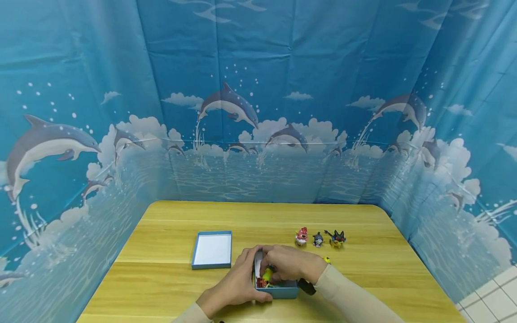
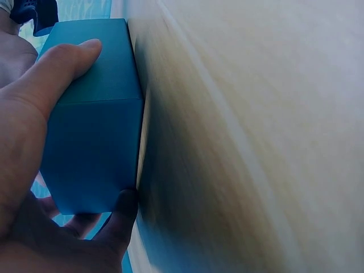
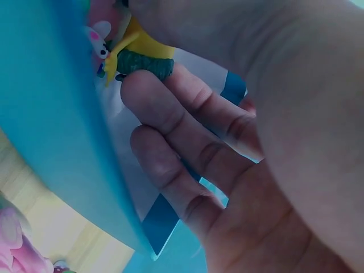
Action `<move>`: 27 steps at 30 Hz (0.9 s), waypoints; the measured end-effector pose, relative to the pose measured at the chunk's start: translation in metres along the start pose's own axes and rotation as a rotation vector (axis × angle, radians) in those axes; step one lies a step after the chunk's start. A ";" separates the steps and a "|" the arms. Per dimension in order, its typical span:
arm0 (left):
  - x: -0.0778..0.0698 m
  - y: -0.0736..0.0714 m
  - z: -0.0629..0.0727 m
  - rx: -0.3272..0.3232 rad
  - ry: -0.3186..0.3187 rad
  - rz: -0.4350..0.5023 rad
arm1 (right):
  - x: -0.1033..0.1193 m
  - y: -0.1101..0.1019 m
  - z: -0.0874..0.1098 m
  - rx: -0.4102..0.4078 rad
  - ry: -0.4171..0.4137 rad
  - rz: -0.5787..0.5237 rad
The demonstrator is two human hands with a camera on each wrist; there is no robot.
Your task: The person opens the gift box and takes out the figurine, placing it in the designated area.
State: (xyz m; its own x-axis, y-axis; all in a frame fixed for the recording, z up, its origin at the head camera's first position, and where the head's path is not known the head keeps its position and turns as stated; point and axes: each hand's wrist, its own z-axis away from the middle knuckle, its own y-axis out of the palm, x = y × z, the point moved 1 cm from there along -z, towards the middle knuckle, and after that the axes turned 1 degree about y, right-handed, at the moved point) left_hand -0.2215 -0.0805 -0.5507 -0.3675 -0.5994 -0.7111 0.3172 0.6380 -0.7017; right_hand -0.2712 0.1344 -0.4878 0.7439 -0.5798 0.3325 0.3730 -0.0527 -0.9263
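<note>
My left hand [image 1: 241, 279] grips the left side of a blue box [image 1: 282, 293], thumb on its front wall and fingers round the far side. The left wrist view shows that thumb pressed on a blue face of the same box [image 2: 94, 142]. Inside the box, my right hand [image 1: 288, 262] pinches a small yellow toy figure [image 1: 267, 274] between thumb and fingers. A red toy figure [image 1: 261, 282] lies beside it in the box. In the right wrist view, a dark green cylindrical piece [image 3: 145, 65] and a white toy head [image 3: 98, 42] show by the fingertips.
A shallow blue lid [image 1: 212, 250] with a white inside lies left of the box. Behind and right stand a pink bear figure [image 1: 301, 237], a grey-and-white figure [image 1: 317, 240] and a black-and-yellow figure [image 1: 337, 239]. A yellow toy [image 1: 326, 259] is partly hidden by my right arm.
</note>
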 end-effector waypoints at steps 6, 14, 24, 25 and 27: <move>0.000 0.000 0.000 0.004 -0.009 0.002 | -0.002 0.000 0.002 -0.029 -0.018 -0.034; 0.000 0.000 -0.001 0.003 -0.008 0.005 | -0.006 0.000 0.004 -0.065 -0.060 -0.030; -0.001 0.001 -0.001 -0.005 -0.009 -0.023 | -0.005 -0.001 0.012 -0.101 -0.041 -0.116; -0.001 0.000 -0.001 -0.005 -0.008 -0.023 | -0.005 -0.001 0.012 -0.106 -0.042 -0.121; -0.002 0.000 -0.001 -0.007 -0.004 -0.022 | -0.006 -0.002 0.013 -0.116 -0.044 -0.123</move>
State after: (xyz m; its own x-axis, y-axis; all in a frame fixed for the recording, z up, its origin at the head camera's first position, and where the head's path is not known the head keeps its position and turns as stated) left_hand -0.2214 -0.0791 -0.5495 -0.3703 -0.6152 -0.6960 0.3029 0.6283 -0.7166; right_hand -0.2692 0.1485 -0.4852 0.7212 -0.5269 0.4496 0.3983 -0.2156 -0.8916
